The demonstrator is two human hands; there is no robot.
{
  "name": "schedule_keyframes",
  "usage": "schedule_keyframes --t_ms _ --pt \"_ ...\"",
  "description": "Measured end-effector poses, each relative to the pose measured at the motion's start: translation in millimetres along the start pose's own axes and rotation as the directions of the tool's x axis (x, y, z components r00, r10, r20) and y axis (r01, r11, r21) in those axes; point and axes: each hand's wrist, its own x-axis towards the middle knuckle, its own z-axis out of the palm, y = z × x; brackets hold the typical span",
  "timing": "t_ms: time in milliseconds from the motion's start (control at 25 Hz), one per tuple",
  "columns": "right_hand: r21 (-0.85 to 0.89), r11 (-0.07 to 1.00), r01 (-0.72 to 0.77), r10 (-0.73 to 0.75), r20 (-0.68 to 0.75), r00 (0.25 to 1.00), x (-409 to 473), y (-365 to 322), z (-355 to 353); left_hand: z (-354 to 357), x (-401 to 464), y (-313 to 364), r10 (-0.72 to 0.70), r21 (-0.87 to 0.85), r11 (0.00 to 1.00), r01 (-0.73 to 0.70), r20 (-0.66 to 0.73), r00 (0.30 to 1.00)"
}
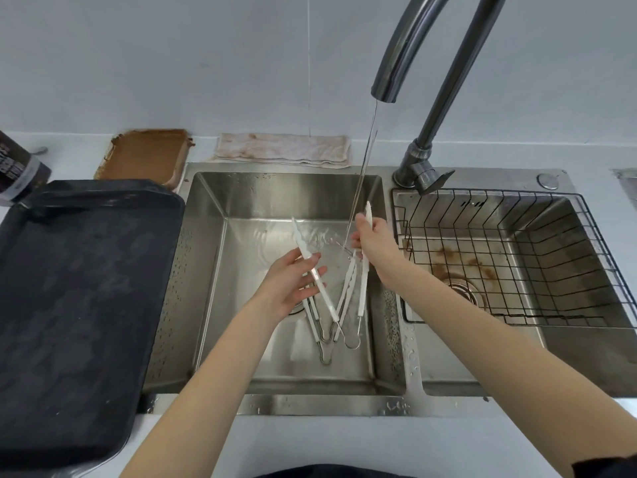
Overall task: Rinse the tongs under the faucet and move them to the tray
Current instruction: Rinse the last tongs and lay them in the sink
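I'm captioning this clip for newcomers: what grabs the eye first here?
A thin stream of water falls from the faucet into the left sink basin, where the left hand and right hand each hold white tongs. A big black tray fills the counter at left.

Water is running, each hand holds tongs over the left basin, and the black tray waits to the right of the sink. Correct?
Not quite. In the head view the black tray sits left of the sink, not right. The rest holds.
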Motion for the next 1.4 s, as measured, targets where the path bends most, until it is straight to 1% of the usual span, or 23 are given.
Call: schedule_keyframes --t_ms 40,120,160,240,360,480,600,760,960,1240,1320,1400 --pt "-0.112 0.994 0.0 0.002 0.016 1.0 -1.6 9.2 0.2 -1.1 1.0 -2.9 0.001 0.03 1.0 0.0 -0.028 1.0" --pt "-0.329 0.944 -0.019 0.047 0.079 0.996 -5.4 31.6 2.1 -5.2 4.0 -10.2 -0.019 0.045 0.999 0.022 -0.078 0.997" --pt "-0.399 0.917 -0.027 0.078 0.113 0.991 -7.9 42.3 4.1 -7.6 5.4 -14.0 -0.024 0.049 0.998 0.028 -0.095 0.995" --pt "-0.458 0.887 -0.059 0.14 0.145 0.98 -11.0 59.1 8.8 -12.3 7.9 -21.3 -0.022 0.085 0.996 0.033 -0.12 0.993" --pt "-0.447 0.879 -0.168 0.264 0.16 0.951 -9.3 80.2 15.0 -19.9 13.9 -30.7 -0.003 0.181 0.983 0.029 -0.142 0.99" --pt "-0.403 0.872 -0.278 0.361 0.146 0.921 -6.6 98.7 18.0 -23.5 19.2 -40.6 -0.044 0.176 0.982 0.067 -0.127 0.991" --pt "-0.414 0.852 -0.319 0.403 0.132 0.905 -4.6 110.9 19.9 -25.4 24.6 -54.0 -0.069 0.183 0.978 0.1 -0.168 0.983" --pt "-0.469 0.815 -0.342 0.439 0.115 0.891 2.1 123.3 22.6 -31.4 35.1 -71.2 -0.104 0.156 0.977 0.143 -0.234 0.967" --pt "-0.491 0.785 -0.377 0.465 0.065 0.883 8.9 138.4 29.1 -37.1 51.7 -89.1 -0.125 0.249 0.943 0.22 -0.348 0.929" --pt "-0.526 0.733 -0.431 0.481 -0.047 0.875 17.8 152.6 39.1 -40.6 70.9 -99.9 -0.122 0.297 0.923 0.245 -0.378 0.918" --pt "-0.529 0.728 -0.437 0.481 -0.06 0.874 21.8 155.0 41.1 -40.3 76.7 -102.4 -0.101 0.352 0.903 0.246 -0.384 0.918" --pt "-0.517 0.727 -0.453 0.494 -0.066 0.867 25.0 157.6 43.4 -38.6 80.3 -104.2 -0.054 0.449 0.862 0.235 -0.381 0.923"
